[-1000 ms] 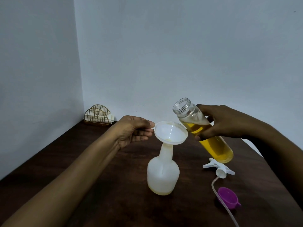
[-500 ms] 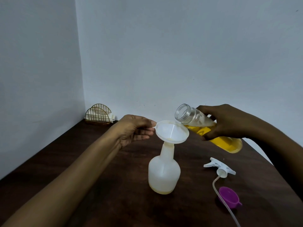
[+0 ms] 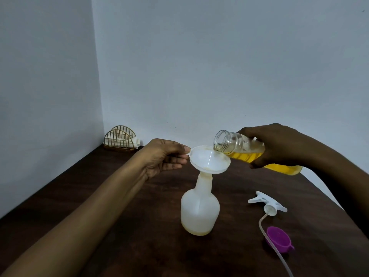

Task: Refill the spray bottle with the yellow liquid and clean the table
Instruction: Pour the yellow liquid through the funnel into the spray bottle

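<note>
A translucent white spray bottle stands uncapped on the dark wooden table, with a thin layer of yellow liquid at its bottom. A white funnel sits in its neck. My left hand pinches the funnel's tab at the rim. My right hand grips a clear bottle of yellow liquid, tipped almost level, its open mouth over the funnel's right rim. Liquid reaches the mouth's lower lip. The white trigger sprayer head with its dip tube lies on the table to the right.
A purple cap lies near the front right, under the dip tube. A gold wire napkin holder with white napkins stands in the back left corner against the wall. The table's right edge runs diagonally behind my right arm.
My right hand has tilted the clear bottle from steeply raised to nearly level and brought its mouth down over the funnel. My left hand has kept its hold on the funnel.
</note>
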